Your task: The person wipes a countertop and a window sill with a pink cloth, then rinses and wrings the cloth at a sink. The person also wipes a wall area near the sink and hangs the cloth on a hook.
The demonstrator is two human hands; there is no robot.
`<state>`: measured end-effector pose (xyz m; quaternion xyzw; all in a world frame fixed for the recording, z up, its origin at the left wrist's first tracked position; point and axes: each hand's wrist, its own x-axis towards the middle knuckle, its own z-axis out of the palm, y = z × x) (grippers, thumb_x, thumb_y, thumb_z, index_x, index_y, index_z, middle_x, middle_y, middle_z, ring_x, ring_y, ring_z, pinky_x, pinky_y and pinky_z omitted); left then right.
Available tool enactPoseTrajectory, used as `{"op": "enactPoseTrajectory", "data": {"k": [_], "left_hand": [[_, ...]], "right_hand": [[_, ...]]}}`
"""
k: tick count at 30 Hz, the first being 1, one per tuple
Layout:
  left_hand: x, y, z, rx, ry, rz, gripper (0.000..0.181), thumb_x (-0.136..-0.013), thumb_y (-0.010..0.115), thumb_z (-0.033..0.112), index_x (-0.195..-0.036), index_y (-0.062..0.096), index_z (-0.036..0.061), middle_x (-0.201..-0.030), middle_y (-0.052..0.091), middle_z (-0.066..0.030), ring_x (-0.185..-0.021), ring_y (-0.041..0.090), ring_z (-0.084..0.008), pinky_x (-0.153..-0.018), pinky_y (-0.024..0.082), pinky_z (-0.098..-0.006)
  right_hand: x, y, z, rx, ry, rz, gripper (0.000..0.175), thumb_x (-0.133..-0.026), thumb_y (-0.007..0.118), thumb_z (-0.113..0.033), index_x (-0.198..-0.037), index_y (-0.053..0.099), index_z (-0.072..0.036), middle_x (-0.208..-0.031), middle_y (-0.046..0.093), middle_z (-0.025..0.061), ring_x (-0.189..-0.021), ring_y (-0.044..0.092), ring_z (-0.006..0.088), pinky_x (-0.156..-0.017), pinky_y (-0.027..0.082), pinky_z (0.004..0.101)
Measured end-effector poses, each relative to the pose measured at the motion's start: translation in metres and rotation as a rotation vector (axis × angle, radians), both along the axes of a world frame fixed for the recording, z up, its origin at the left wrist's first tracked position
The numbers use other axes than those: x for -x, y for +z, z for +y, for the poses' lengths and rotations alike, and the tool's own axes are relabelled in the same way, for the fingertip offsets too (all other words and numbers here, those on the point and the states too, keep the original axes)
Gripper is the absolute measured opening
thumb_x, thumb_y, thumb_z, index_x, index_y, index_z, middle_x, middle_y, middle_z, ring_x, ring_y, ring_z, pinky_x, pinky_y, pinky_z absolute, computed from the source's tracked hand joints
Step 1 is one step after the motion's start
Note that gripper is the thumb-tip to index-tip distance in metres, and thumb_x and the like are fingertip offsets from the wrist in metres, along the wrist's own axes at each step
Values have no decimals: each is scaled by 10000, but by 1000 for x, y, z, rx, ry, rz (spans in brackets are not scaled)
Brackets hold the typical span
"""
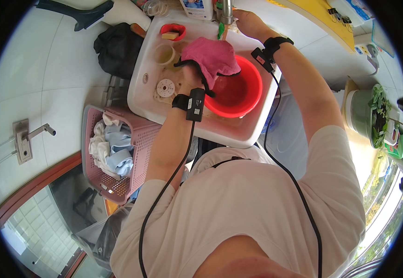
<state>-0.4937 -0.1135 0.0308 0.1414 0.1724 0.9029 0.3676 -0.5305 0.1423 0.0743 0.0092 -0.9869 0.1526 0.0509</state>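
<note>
My left hand is under a pink cloth with black edging, which drapes over it and hides most of the fingers. The cloth hangs partly above a red plastic basin standing in a white sink. My right hand is behind and to the right of the metal faucet; its fingertips are partly hidden, so what it touches is unclear. A bar of soap lies at a small red dish in the sink's back left corner.
A clear cup and a round white drain strainer are left in the sink. A pink laundry basket with clothes stands to the left below, near a black bag. A white bottle stands behind. Black cables run from both wrists.
</note>
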Motion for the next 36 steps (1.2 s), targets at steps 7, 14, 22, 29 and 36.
{"op": "enactPoseTrajectory", "data": {"k": [7, 14, 22, 29, 36], "left_hand": [[12, -23, 7, 661, 307, 618, 356, -907, 442, 240, -1171, 489, 6, -1157, 579, -150, -1077, 552, -279, -936, 450, -367], [14, -29, -3, 516, 286, 411, 427, -898, 442, 329, -1165, 489, -1, -1178, 565, -170, -1086, 543, -299, -950, 443, -421], [-17, 11, 1, 185, 108, -256, 515, -900, 434, 450, -1199, 480, 33, -1214, 544, -151, -1115, 524, -318, -982, 425, -438], [-13, 16, -12, 47, 55, -409, 530, -912, 400, 451, -1264, 452, 57, -1285, 501, -141, -1180, 477, -328, -1029, 375, -476], [-18, -1, -33, 561, 171, 7, 574, -921, 390, 460, -1349, 353, 79, -1376, 421, -108, -1273, 387, -287, -1071, 321, -453]], "right_hand": [[-23, 1, -9, 134, 57, 15, 442, -818, 508, -67, -1258, 514, -111, -1145, 591, 199, -983, 588, 372, -905, 455, 425], [-87, 5, -47, 552, -221, -103, 276, -839, 583, -191, -1077, 647, -67, -1022, 658, 155, -939, 616, 339, -834, 480, 385], [-106, -9, -82, 917, -336, -107, 289, -805, 634, -252, -968, 675, -16, -771, 671, 139, -732, 641, 242, -727, 498, 334], [-94, -10, -79, 1168, -435, -117, 274, -831, 593, -239, -866, 656, 25, -678, 638, 97, -639, 601, 162, -639, 484, 304], [-90, -23, -64, 1095, -483, -158, 354, -870, 563, -327, -882, 634, 19, -687, 630, 101, -661, 604, 186, -646, 475, 320]]}}
